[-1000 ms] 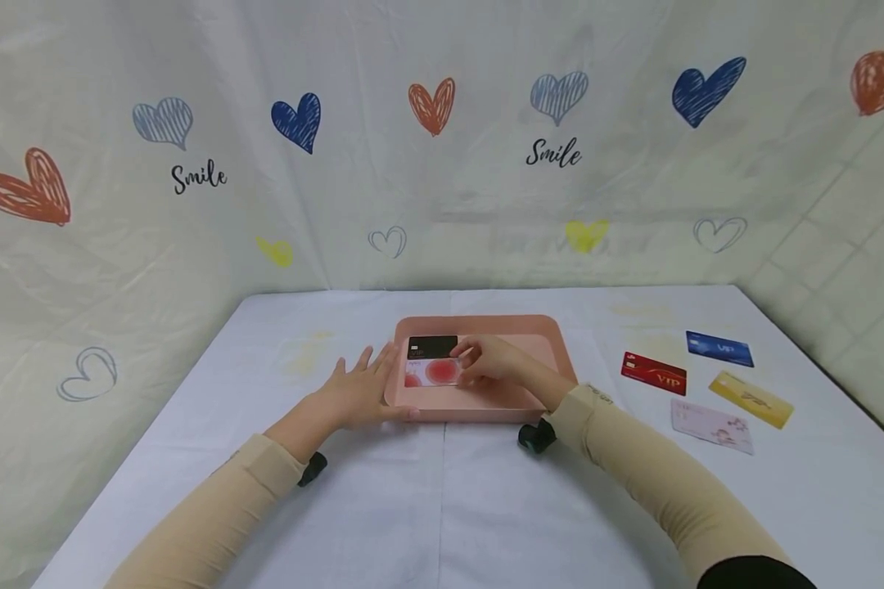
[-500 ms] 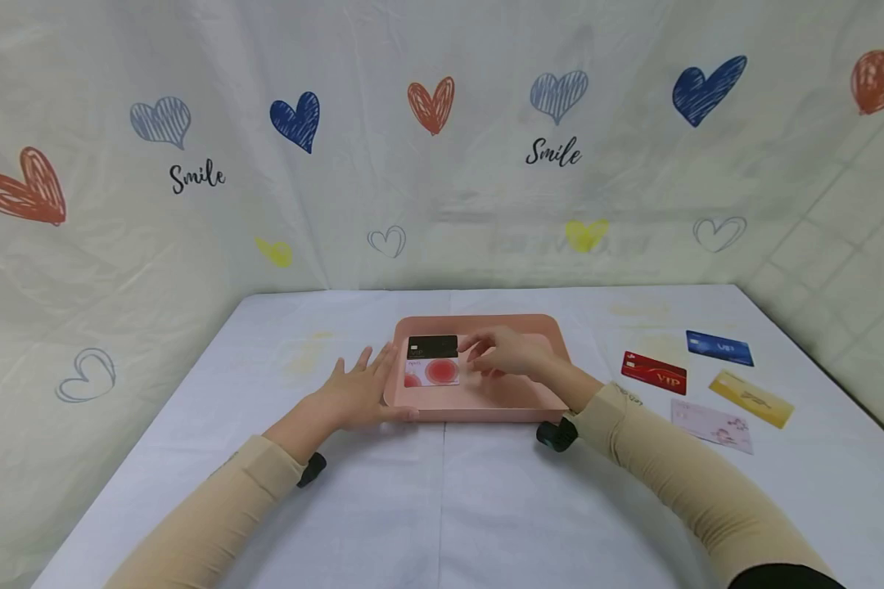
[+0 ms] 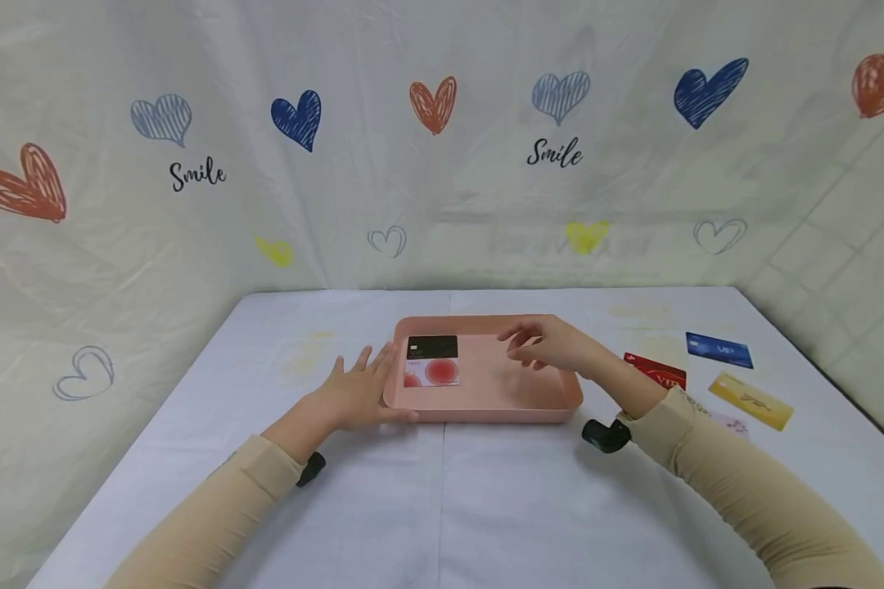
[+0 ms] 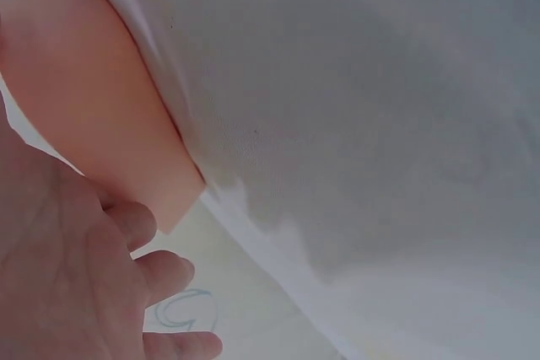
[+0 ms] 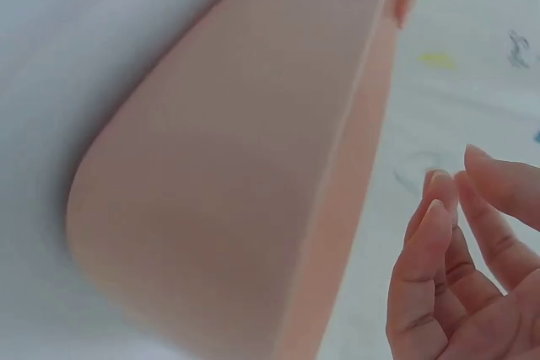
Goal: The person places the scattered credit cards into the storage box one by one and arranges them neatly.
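A black card point(image 3: 432, 347) and a white card point(image 3: 430, 375) with red circles lie in the pink tray point(image 3: 486, 397), an empty right hand point(image 3: 556, 342) is over its right part

Both cards are flat at the left side of the tray, the black one behind and the white one in front. Their long edges meet, and I cannot tell whether one lies partly over the other. The black card carries a small chip mark and pale letters.

The left hand point(image 3: 357, 393) is wide, with fingers spread, and it rests against the left end of the tray; its thumb lies along the front edge. The right hand is raised above the tray, its fingers softly bent. In the right wrist view, the thumb is near to the fingertips with a narrow gap, and the hand holds nothing.

To the right of the tray, four more cards lie apart on the white cloth point(image 3: 442, 507): a red card point(image 3: 646, 367), partly hidden by the right forearm, a blue card point(image 3: 719, 349), a yellow card point(image 3: 751, 401) and a pale pink card point(image 3: 731, 424), mostly covered by the right sleeve point(image 3: 759, 491). At each wrist a black device point(image 3: 606, 436) shows. Behind the table hangs a pale sheet point(image 3: 479, 180) printed with hearts and the word "Smile"
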A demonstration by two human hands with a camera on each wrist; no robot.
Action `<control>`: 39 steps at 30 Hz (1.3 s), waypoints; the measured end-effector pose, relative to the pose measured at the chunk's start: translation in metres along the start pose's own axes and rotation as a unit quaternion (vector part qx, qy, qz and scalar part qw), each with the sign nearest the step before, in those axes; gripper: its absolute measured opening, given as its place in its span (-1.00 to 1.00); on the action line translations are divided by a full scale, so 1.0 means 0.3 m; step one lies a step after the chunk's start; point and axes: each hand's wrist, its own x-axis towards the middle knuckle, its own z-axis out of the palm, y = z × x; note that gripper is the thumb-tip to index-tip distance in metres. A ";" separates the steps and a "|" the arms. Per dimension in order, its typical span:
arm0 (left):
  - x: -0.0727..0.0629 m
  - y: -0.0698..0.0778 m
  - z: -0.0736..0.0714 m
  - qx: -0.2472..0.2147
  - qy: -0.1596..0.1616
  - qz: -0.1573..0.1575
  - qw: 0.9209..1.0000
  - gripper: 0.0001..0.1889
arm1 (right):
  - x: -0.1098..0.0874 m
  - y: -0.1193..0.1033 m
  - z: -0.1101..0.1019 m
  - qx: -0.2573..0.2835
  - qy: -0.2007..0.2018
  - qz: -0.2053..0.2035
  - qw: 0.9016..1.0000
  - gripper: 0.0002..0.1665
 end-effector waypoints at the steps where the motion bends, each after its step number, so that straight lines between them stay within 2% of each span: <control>1: 0.001 0.000 0.000 0.002 -0.001 -0.001 1.000 0.27 | -0.008 0.006 -0.011 0.000 0.004 0.001 1.000 -0.59; 12: 0.005 -0.004 -0.005 0.000 -0.001 0.002 1.000 0.27 | -0.070 0.057 -0.108 -0.020 0.047 -0.030 0.998 -0.61; 17: 0.006 -0.007 -0.005 -0.002 -0.001 0.002 1.000 0.28 | -0.099 0.083 -0.132 -0.042 0.067 -0.033 0.996 -0.62; 25: 0.005 -0.005 -0.002 -0.006 -0.002 -0.003 1.000 0.28 | -0.148 0.145 -0.156 -0.066 0.090 -0.070 0.991 -0.63; 32: 0.006 -0.002 0.005 -0.007 -0.002 -0.004 1.000 0.28 | -0.188 0.198 -0.204 -0.070 0.103 -0.056 0.991 -0.59; 39: 0.004 -0.002 0.009 -0.008 0.000 -0.005 1.000 0.29 | -0.215 0.245 -0.243 -0.081 0.096 -0.040 0.991 -0.56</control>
